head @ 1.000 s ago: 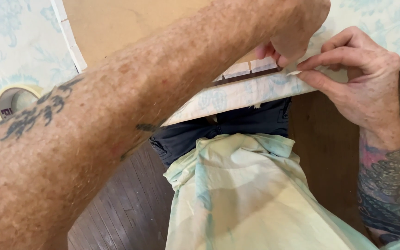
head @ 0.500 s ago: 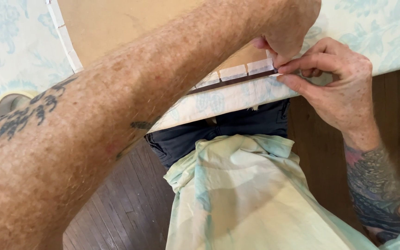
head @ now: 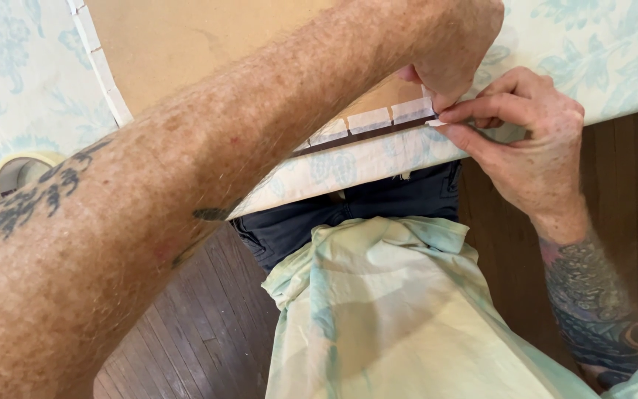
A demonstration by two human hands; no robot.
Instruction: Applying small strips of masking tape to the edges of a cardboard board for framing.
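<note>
At the near edge of the tabletop (head: 614, 66), covered in a pale floral cloth, both hands meet over a dark strip (head: 378, 133) dotted with tape pieces (head: 369, 119). The right hand (head: 533, 148) has its grip pinched closed on a tape piece; the left hand (head: 455, 52) presses beside it, its grip hidden. A tape roll (head: 20, 171) lies far left.

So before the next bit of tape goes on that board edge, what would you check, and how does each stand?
1. Both hands at the edge: left hand and right hand meet there: ok.
2. Tape piece pinched in right fingertips: ok.
3. Earlier strips lie evenly along the dark edge: ok.
4. Tape roll within reach at left: ok.
5. Strip fully pressed down: cannot tell, the left hand hides it.
</note>
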